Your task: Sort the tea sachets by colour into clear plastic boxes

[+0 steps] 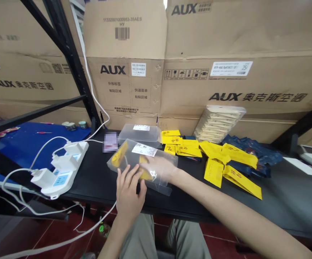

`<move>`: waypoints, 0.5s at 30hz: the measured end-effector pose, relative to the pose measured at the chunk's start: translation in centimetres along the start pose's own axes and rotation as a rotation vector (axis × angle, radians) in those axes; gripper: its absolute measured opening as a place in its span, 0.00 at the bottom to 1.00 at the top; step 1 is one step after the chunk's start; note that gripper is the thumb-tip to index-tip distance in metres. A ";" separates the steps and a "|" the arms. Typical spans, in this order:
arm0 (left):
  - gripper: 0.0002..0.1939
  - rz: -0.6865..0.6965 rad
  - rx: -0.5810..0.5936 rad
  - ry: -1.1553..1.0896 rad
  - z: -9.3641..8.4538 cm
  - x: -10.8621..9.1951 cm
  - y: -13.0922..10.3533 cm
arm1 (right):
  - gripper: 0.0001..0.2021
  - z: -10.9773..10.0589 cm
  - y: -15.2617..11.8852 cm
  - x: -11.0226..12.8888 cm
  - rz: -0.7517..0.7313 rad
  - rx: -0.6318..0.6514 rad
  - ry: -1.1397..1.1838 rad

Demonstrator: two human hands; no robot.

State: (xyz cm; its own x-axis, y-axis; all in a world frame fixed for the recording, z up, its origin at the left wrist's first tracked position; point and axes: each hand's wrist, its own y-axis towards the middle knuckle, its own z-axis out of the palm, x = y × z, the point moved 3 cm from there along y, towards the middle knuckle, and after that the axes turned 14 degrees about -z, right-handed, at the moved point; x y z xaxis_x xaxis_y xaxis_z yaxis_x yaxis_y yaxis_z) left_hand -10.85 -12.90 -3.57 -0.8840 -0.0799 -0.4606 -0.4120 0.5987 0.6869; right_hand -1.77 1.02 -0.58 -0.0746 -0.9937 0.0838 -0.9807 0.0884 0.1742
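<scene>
Left of the left hand, a long white plastic power strip (73,167) is loaded with white plugs. Beyond that hand's fingers, a small pale-purple rectangular item (110,142) is set down, its surface blurred. The left hand (130,190) is opened, its fingers spread against the near side of a clear rectangular plastic box with a white label (131,156). Inside the box, a yellow printed packet (120,154) is seen beyond the left fingertips. Behind the box, a second clear plastic box (127,135) is placed. The right hand (156,167) is inserted through the first box's right end, over another yellow packet (146,175); whether this is gripped cannot be told. Right of that hand, loose yellow packets (213,172) are scattered, with dark-blue packets (264,153) farther right.
</scene>
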 end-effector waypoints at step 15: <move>0.18 0.008 0.032 0.002 0.1 0.0 -0.1 | 0.26 2.5 1.0 0.4 0.056 -0.252 0.156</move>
State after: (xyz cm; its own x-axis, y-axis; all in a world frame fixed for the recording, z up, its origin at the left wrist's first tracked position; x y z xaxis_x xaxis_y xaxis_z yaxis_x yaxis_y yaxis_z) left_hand -10.80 -12.85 -3.68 -0.8879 -0.0764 -0.4537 -0.3973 0.6246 0.6723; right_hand -3.26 0.57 -2.82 -0.0797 -0.9660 0.2460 -0.8988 0.1764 0.4014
